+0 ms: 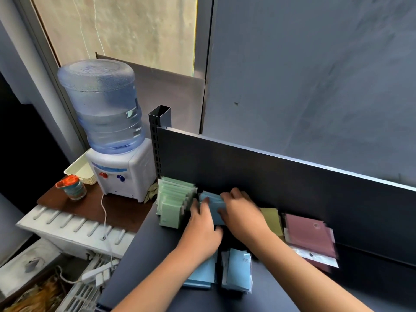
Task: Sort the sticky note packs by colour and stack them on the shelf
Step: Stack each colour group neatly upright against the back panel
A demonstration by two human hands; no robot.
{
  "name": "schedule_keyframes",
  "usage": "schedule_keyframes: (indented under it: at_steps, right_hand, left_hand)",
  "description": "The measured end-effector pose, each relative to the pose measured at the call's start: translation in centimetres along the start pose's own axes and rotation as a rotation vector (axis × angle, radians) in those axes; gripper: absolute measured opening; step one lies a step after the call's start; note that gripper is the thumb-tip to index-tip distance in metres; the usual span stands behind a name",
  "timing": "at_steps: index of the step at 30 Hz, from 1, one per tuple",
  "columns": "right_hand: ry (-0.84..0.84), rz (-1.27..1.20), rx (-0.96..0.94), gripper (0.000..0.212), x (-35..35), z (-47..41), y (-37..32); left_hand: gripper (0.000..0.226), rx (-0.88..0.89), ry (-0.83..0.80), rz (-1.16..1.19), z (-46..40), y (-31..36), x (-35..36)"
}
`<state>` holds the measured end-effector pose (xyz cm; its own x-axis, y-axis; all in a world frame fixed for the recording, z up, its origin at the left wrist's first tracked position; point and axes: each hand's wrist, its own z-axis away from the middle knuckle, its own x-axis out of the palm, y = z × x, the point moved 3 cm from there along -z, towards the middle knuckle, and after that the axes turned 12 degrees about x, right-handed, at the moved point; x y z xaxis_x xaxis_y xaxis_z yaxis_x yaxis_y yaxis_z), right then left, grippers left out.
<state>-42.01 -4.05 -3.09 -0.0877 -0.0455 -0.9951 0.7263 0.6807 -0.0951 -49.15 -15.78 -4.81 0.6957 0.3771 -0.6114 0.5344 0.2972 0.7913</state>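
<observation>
A row of green sticky note packs (174, 202) stands at the left end of the dark shelf (157, 255), against its back panel. Right beside them stand blue packs (212, 204), which both hands hold: my left hand (201, 221) grips their left side, my right hand (242, 211) lies over their top and right side. Yellow packs (272, 219) show behind my right wrist. Pink packs (309, 236) lie further right. More blue packs (238, 272) lie loose on the shelf's front part, between my forearms.
Left of the shelf, a water dispenser (119, 172) with a large bottle stands on a brown table, with a small orange-lidded jug (72, 188) and a cream basket (78, 170). A white cable hangs down from it. A grey wall rises behind the shelf.
</observation>
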Motion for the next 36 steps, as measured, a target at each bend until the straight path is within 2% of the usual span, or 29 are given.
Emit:
schedule_keyframes:
  at_steps: [3, 7, 11, 13, 15, 18, 21, 23, 27, 31, 34, 36]
  right_hand:
    - [0.098, 0.19, -0.072, 0.037, 0.1, 0.4, -0.1]
    - [0.247, 0.274, -0.134, 0.031, 0.5, 0.9, -0.5]
    - [0.234, 0.293, -0.113, 0.037, 0.3, 0.6, -0.9]
    - [0.202, 0.253, -0.065, 0.044, -0.1, 0.6, -0.8]
    - [0.124, 0.174, -0.044, 0.051, -0.8, 1.0, -0.9]
    - [-0.102, 0.093, -0.14, 0.051, -2.0, 2.2, -0.4]
    - [-0.389, 0.131, -0.232, 0.06, -3.4, 4.0, 0.5]
    - [-0.515, 0.2, -0.225, 0.068, -3.4, 5.4, 0.9]
    - [-0.546, 0.331, -0.276, 0.067, -2.0, 7.4, 0.6]
    - [-0.548, 0.255, -0.234, 0.07, -1.7, 7.3, 0.9]
    - [-0.507, 0.261, -0.266, 0.072, -1.4, 7.7, 1.0]
    - [-0.424, 0.293, -0.32, 0.073, -1.4, 8.4, 0.8]
  left_hand:
    - [0.071, 0.026, 0.041, 0.023, -0.3, 0.0, -0.1]
    - [0.069, 0.069, 0.054, 0.003, -0.5, 0.5, -0.6]
    - [0.056, 0.109, 0.052, -0.11, 0.8, 0.1, -1.6]
    - [0.043, 0.172, -0.015, -0.171, 1.4, -0.2, -2.5]
    - [0.038, 0.211, -0.187, -0.256, 1.9, -0.8, -3.6]
    - [0.062, 0.173, -0.471, -0.396, 2.4, -2.2, -4.3]
    - [0.089, 0.094, -0.613, -0.513, 2.7, -3.3, -4.0]
    - [0.097, 0.067, -0.671, -0.543, 2.6, -3.4, -3.5]
    - [0.093, 0.023, -0.684, -0.571, 2.4, -3.5, -3.3]
    - [0.061, 0.014, -0.671, -0.606, 3.1, -3.0, -3.1]
    - [0.038, 0.067, -0.522, -0.578, 3.4, -2.3, -3.3]
    - [0.03, 0.112, -0.411, -0.616, 2.9, -1.4, -3.3]
